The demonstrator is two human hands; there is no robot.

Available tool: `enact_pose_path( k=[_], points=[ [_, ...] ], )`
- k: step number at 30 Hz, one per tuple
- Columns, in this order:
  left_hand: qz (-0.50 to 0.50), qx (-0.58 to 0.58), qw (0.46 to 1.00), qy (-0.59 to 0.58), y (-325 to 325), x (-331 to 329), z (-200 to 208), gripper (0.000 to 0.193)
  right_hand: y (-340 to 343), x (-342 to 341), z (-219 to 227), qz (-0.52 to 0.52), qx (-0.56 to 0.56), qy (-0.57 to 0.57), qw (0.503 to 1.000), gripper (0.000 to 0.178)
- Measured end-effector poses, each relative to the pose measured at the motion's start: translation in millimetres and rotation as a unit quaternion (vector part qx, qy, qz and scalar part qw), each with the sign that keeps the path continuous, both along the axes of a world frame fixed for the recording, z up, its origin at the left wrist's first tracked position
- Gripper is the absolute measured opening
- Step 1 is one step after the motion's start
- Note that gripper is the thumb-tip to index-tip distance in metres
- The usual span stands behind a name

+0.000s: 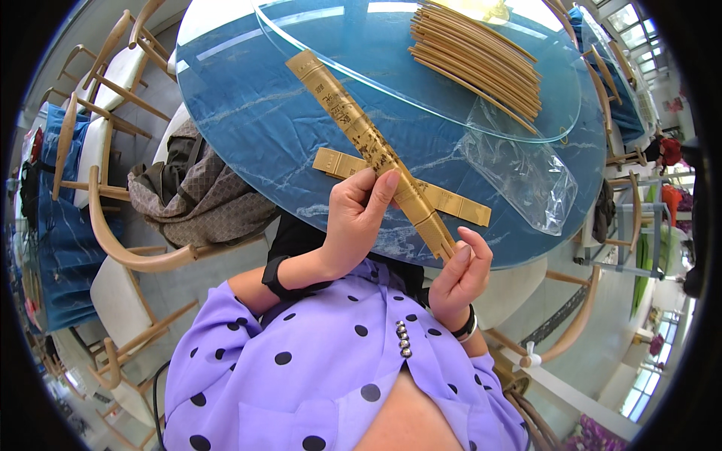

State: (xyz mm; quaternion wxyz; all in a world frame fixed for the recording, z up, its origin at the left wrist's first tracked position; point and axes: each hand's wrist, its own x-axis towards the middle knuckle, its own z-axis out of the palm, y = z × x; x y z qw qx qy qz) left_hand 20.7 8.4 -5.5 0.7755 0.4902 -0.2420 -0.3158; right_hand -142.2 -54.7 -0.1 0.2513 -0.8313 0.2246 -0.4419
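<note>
2 hands (356, 216) (460, 276) holding gold strip (367, 141), blue table (248, 150)

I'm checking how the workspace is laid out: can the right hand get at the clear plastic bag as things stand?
Probably yes: the right hand is at the gold strip's lower end, and bare tabletop seems to leave the way to the clear plastic bag free.

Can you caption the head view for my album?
Left hand pinches a long gold strip, right hand at its near end, above a blue table.
</note>
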Motion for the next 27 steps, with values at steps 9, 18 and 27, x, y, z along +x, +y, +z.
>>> enact_pose_path(
  k=[9, 18, 27],
  points=[
    [-0.011, 0.016, 0.998, 0.053, -1, 6, 13, 0.042, 4, 3, 9, 0.039, 0.029, 0.052, 0.997, 0.02],
    [0.038, 0.05, 0.997, 0.049, 3, 36, 7, 0.038, -4, -8, 11, 0.121, -0.04, 0.037, 0.991, 0.033],
    [0.033, 0.058, 0.997, 0.037, 4, 37, 1, 0.04, -5, -6, 8, 0.12, -0.025, 0.026, 0.992, 0.038]
  ],
)
